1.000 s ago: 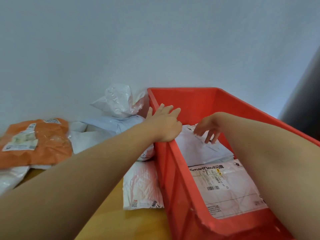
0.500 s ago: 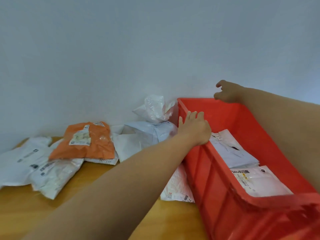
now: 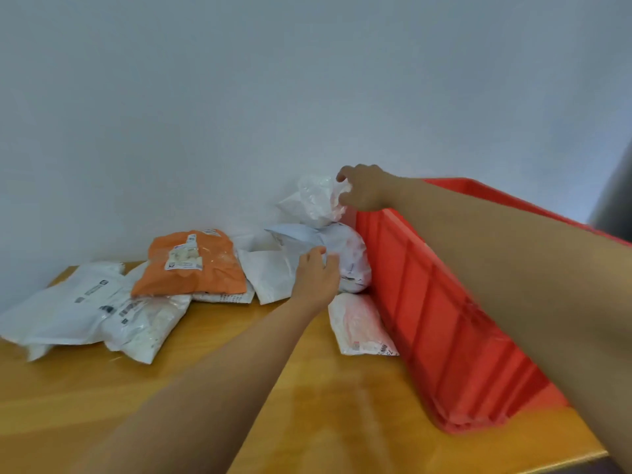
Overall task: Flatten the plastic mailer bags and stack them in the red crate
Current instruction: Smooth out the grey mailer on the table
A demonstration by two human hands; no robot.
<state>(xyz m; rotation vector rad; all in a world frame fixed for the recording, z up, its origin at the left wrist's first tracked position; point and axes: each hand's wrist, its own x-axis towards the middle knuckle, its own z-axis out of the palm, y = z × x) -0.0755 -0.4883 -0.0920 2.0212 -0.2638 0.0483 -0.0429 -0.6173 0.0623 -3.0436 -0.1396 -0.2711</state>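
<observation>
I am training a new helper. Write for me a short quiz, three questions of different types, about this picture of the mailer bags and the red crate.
1. True or false: the orange plastic mailer bag lies inside the red plastic crate.
2. Multiple choice: the right hand reaches to which item?
A. the crumpled white plastic bag standing by the wall
B. the orange plastic mailer bag
C. the wooden table
3. Fill in: the left hand rests on the rounded white mailer bag, which lies directly ___ the crumpled white plastic bag.

Key: 1 false; 2 A; 3 below.
</observation>
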